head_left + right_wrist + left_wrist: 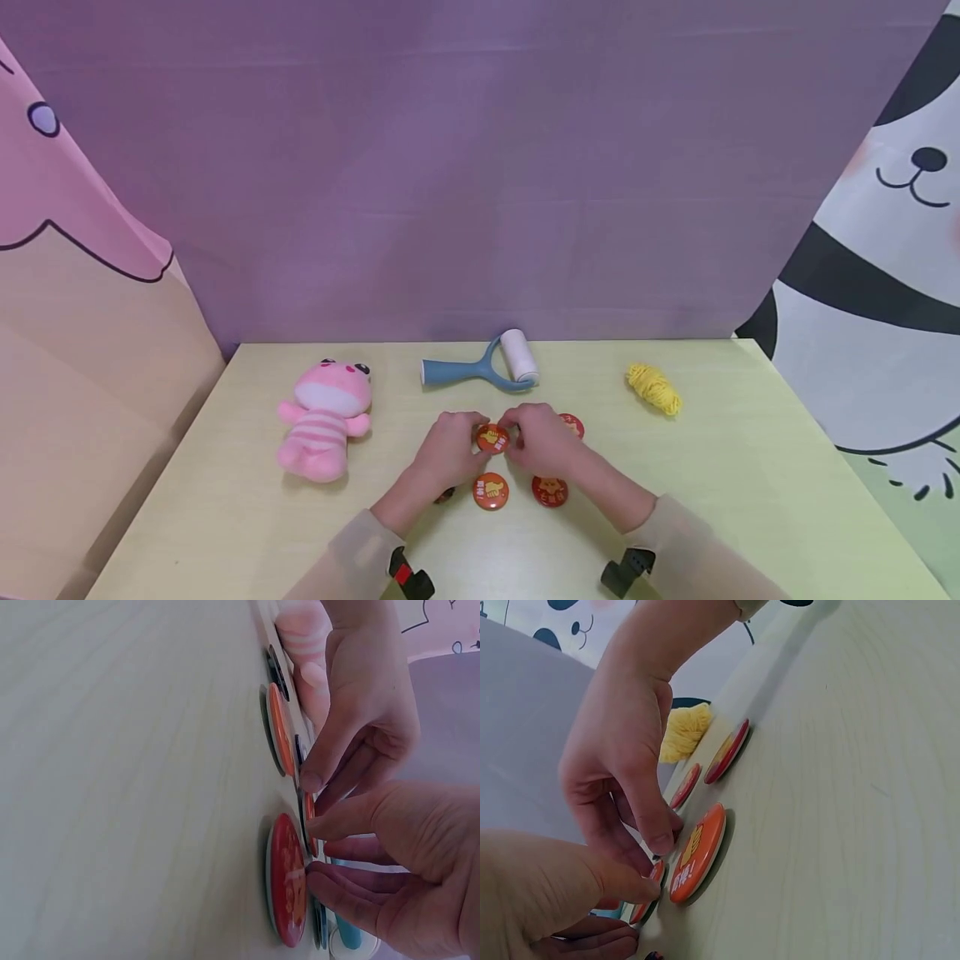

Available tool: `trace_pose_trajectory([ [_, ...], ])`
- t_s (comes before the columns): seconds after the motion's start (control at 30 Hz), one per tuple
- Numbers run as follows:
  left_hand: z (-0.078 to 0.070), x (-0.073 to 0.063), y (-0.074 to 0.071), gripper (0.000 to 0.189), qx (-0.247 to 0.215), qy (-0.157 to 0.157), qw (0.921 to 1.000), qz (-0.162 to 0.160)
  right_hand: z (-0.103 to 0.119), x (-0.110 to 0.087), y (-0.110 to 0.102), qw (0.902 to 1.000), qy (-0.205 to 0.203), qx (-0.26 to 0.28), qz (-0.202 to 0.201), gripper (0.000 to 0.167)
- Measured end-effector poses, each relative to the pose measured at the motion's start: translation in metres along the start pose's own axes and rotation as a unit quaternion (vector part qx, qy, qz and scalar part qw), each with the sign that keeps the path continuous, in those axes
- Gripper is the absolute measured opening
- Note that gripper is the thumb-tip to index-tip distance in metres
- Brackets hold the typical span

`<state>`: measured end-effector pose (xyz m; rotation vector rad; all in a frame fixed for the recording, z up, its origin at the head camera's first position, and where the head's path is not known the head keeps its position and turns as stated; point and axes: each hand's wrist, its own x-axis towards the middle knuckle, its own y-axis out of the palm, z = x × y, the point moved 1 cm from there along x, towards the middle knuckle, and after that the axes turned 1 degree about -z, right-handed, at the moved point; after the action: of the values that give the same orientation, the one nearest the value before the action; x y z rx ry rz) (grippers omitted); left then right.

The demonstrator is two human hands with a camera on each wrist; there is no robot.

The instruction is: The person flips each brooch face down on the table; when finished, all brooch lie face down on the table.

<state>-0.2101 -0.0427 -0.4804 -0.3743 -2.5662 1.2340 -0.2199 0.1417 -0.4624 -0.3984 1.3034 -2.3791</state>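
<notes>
Near the middle of the table, my left hand (448, 446) and right hand (542, 439) pinch an orange round badge (492, 437) from its two sides. In the left wrist view, the left thumb lies on the rim of that badge (649, 891). A second orange badge (491, 492) lies flat just in front of the hands. Beside it, under the right wrist, is a red badge (550, 492); another red badge (572, 423) shows partly behind the right hand. Mostly covered by the left wrist is a dark badge (445, 496).
A pink striped plush toy (324, 421) lies on the left of the table (225, 517). Behind the hands is a blue-handled lint roller (480, 367) with a white roll. To the right lies a bundle of yellow yarn (654, 389). A purple cloth (480, 167) hangs behind the table.
</notes>
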Motion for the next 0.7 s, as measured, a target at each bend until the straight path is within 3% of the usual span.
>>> trace_pose_trajectory([
  [0.37, -0.0017, -0.0008, 0.0, 0.026, 0.004, 0.0, 1.0, -0.008, 0.0054, 0.0015, 0.0056, 0.9999, 0.01, 0.007, -0.01, 0.021],
  [0.7, 0.005, -0.0017, 0.0002, 0.023, -0.028, 0.024, 0.9989, -0.03, -0.0016, -0.0002, 0.0042, 0.9979, 0.022, 0.059, -0.015, 0.02],
])
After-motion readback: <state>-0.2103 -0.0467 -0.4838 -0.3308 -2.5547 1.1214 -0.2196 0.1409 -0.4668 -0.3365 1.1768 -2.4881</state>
